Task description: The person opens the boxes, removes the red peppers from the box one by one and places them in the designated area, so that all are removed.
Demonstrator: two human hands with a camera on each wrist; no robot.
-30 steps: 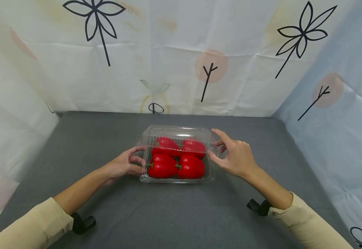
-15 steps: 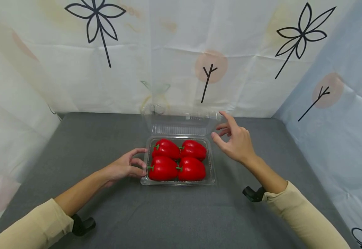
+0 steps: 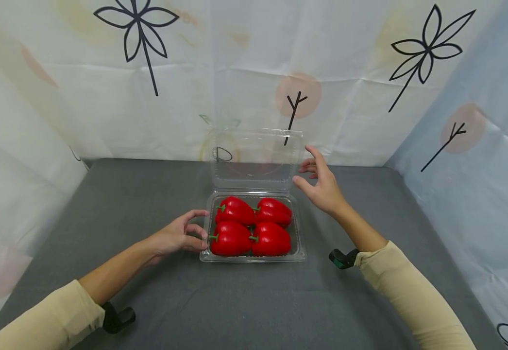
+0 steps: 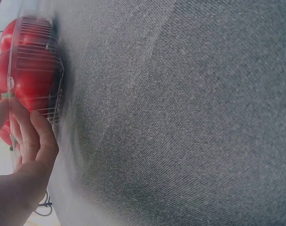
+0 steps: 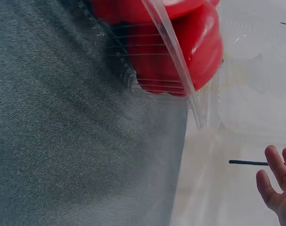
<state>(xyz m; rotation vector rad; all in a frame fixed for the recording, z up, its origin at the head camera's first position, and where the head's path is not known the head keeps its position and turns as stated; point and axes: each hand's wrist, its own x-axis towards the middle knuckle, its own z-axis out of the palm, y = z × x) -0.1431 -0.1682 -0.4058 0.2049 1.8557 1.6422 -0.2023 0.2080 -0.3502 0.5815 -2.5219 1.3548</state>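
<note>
A clear plastic clamshell container [image 3: 254, 258] stands on the grey table with its lid [image 3: 258, 160] raised upright at the back. Several red bell peppers [image 3: 271, 239] with green stems lie in its base, in two rows. At the left rim, my left hand [image 3: 178, 236] grips the edge; in the left wrist view its thumb and fingers [image 4: 44, 141] are on either side of the rim. My right hand [image 3: 324, 187] is beside the lid's right edge, fingers loosely bent, and holds nothing. In the right wrist view, the fingers [image 5: 277, 169] appear apart from the lid.
A grey cloth [image 3: 254, 306] covers the table. Pale printed curtains [image 3: 350, 97] close off the back and both sides, and the raised lid stands near the back one. Each wrist carries a black strap mount [image 3: 116, 318].
The lid has swung up and back from over the peppers to upright. My right hand moved up and away with it, then lost contact. My left hand has stayed at the left rim.
</note>
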